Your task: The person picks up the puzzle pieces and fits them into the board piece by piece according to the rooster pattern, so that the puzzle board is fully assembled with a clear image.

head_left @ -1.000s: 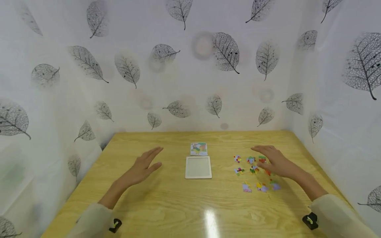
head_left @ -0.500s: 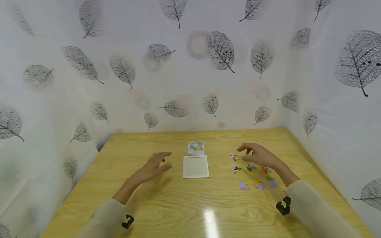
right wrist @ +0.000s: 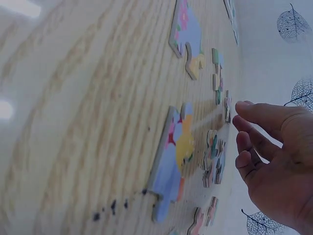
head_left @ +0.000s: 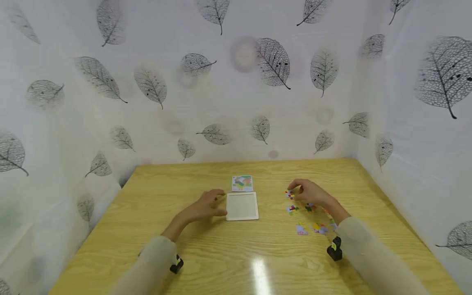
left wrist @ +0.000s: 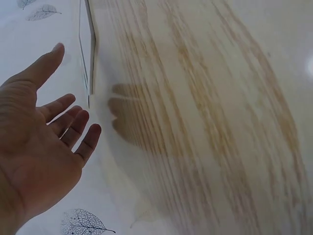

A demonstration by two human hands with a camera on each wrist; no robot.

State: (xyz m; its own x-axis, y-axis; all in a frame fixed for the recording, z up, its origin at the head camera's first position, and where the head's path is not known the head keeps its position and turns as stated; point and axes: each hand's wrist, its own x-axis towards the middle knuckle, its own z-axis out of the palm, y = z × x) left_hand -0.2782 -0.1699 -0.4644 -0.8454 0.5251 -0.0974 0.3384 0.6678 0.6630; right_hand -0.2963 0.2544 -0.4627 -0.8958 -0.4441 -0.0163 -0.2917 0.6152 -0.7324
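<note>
My left hand (head_left: 204, 206) is beside the shallow white puzzle tray (head_left: 228, 207), fingers spread, thumb tip close to its left edge. I cannot tell whether it touches. In the left wrist view the left hand (left wrist: 44, 127) holds nothing. My right hand (head_left: 315, 194) reaches over the back-left puzzle piece (head_left: 289, 194), with thumb and index finger bent near it. The right wrist view shows the right hand (right wrist: 279, 152) with fingertips just off that puzzle piece (right wrist: 227, 107), which lies flat on the table. Part of the puzzle group is hidden under the right hand.
A picture card (head_left: 242, 183) lies behind the tray on the wooden table (head_left: 206, 254). Several more pieces lie around the right hand, among them a lilac piece (head_left: 301, 229) and a yellow-and-lilac piece (head_left: 320, 228). A leaf-patterned curtain (head_left: 228, 94) surrounds the table.
My left hand has moved right to the tray's left edge. My right hand has moved left and down to the back-left piece, its fingers bending. The view has shifted slightly.
</note>
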